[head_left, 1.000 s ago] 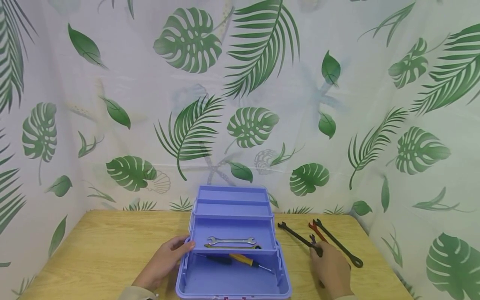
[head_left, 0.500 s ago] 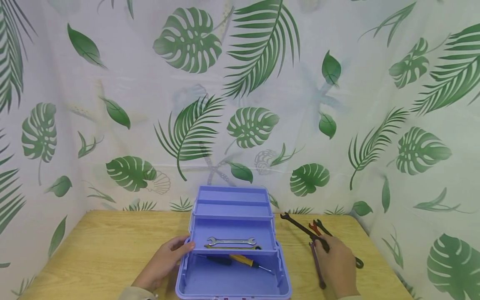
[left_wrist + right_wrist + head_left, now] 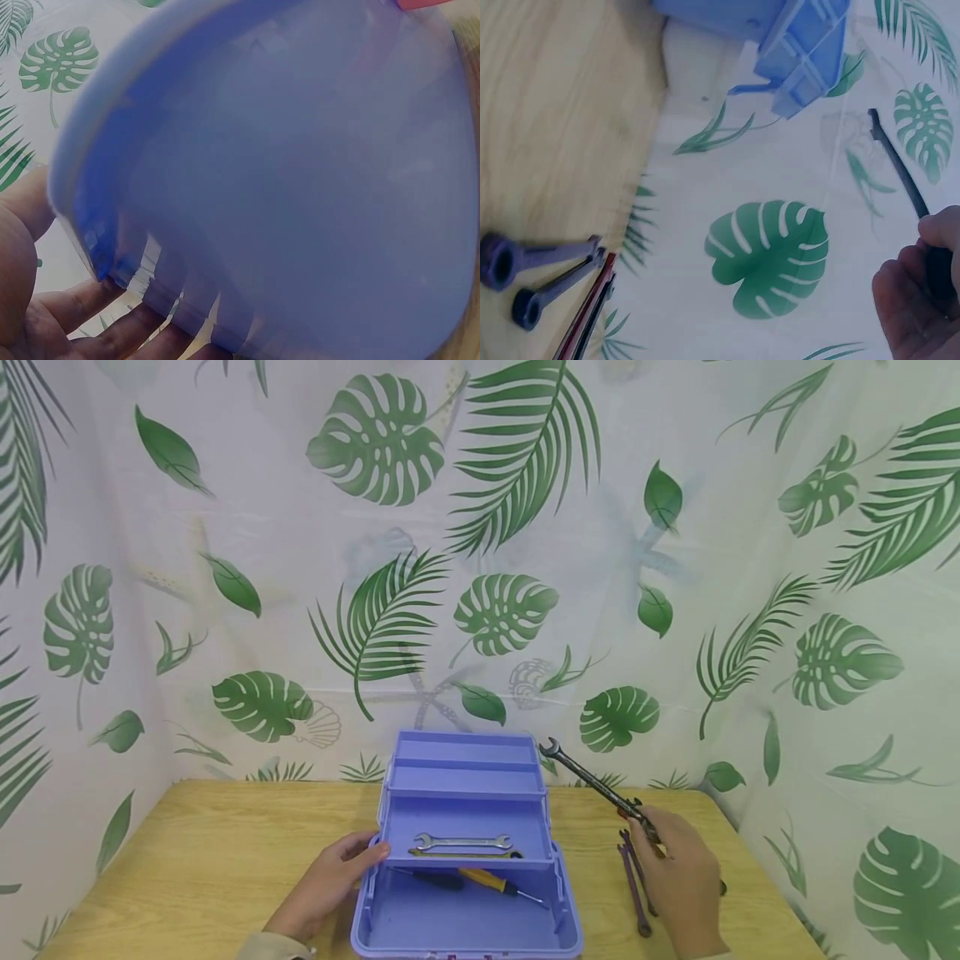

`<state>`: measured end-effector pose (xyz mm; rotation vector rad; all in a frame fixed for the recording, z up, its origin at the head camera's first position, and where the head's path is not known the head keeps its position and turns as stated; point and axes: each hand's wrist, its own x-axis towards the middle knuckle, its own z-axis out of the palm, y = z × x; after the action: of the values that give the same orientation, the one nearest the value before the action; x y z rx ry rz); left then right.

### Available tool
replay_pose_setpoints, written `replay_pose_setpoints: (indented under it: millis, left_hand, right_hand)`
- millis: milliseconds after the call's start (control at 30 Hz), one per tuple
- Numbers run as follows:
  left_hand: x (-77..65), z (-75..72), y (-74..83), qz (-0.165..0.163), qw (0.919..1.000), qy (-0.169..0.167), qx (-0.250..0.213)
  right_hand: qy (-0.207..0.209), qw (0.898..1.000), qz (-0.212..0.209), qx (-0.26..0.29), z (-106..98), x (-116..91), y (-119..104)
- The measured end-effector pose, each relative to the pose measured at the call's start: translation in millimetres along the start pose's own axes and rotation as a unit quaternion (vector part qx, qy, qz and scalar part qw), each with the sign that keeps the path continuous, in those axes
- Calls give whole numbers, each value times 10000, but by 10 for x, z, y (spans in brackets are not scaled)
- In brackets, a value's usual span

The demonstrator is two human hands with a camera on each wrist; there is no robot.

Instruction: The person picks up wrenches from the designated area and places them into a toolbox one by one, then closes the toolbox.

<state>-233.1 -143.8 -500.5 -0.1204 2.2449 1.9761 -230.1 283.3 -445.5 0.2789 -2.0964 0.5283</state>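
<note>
My right hand (image 3: 678, 872) grips a dark open-end wrench (image 3: 592, 778) by one end, raised to the right of the blue toolbox (image 3: 465, 935). In the right wrist view, the same wrench (image 3: 900, 169) points away from the curled fingers. My left hand (image 3: 330, 881) holds the toolbox's left side, thumb at the corner of the lower tray (image 3: 465, 818). In the left wrist view, its fingers (image 3: 131, 330) lie along the blue wall. A silver wrench (image 3: 461, 842) and a yellowish wrench (image 3: 465, 854) lie in that tray. Below it are a yellow-handled screwdriver (image 3: 487, 880) and a black-handled one (image 3: 438, 880).
Purplish wrenches (image 3: 633, 889) lie on the wooden table (image 3: 225, 860) beside my right hand. In the right wrist view, a red wrench (image 3: 585, 311) and a dark one lie close by. A leaf-patterned sheet (image 3: 480, 527) hangs behind the table and along both sides.
My right hand has lifted the dark wrench off the table, up and slightly right, uncovering the purplish wrenches. The left hand and toolbox stay put.
</note>
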Motion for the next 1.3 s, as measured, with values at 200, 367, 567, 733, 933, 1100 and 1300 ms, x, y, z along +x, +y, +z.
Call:
replay_pose_setpoints:
  millis: [200,367,567,733,933,1100,1300]
  left_hand:
    - [17,2,-11,34,10000,3,68]
    - [24,0,-21,36,10000,15,89]
    - [29,1,-20,16,9999,22,140]
    - [30,5,-18,4,9999,23,137]
    - [25,6,-13,-17,9999,32,154]
    - [25,8,-12,-15,9998,47,171]
    - [10,14,-7,22,9999,49,111]
  right_hand:
    - [55,9945,-838,632,50,-26,-92]
    - [-226,9843,-1440,992,162,-69,-77]
    - [-736,9746,-1660,1310,275,-112,-46]
    - [-987,9720,-1655,1344,362,-150,-12]
    - [-1006,9692,-1778,1375,438,-169,-36]
    - [-1090,9657,-1900,1395,491,-162,-69]
    - [-1318,9612,-1973,1406,564,-118,-124]
